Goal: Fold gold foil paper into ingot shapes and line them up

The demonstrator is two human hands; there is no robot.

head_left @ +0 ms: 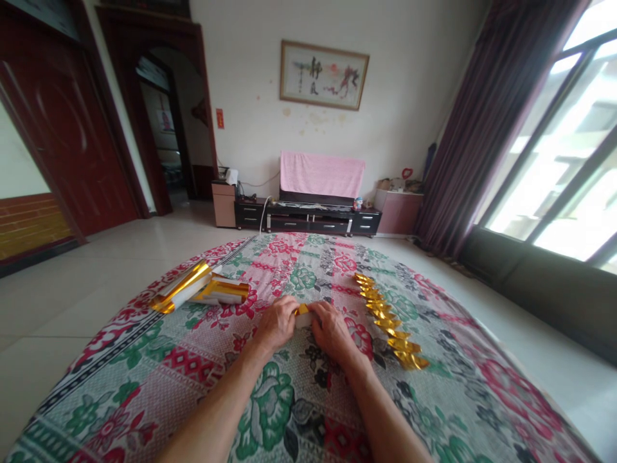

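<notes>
My left hand [279,321] and my right hand [333,328] meet near the middle of the cloth-covered table. Between them is a small piece of gold foil paper [303,317], gold on top with a pale side toward me. Fingers of both hands close on its two ends, and the fingertips are partly hidden. To the right lies a slanting row of several folded gold paper ingots [385,315]. On the left rest two loosely curled stacks of gold foil paper, one long roll [186,286] partly over another [224,290].
A flowered cloth in red, green and grey covers the round table [202,386]. Beyond it, a low black TV cabinet [308,222] stands against the wall, with a pink cloth [322,173] above. A purple curtain [482,128] and window are on the right, a red door [62,122] on the left.
</notes>
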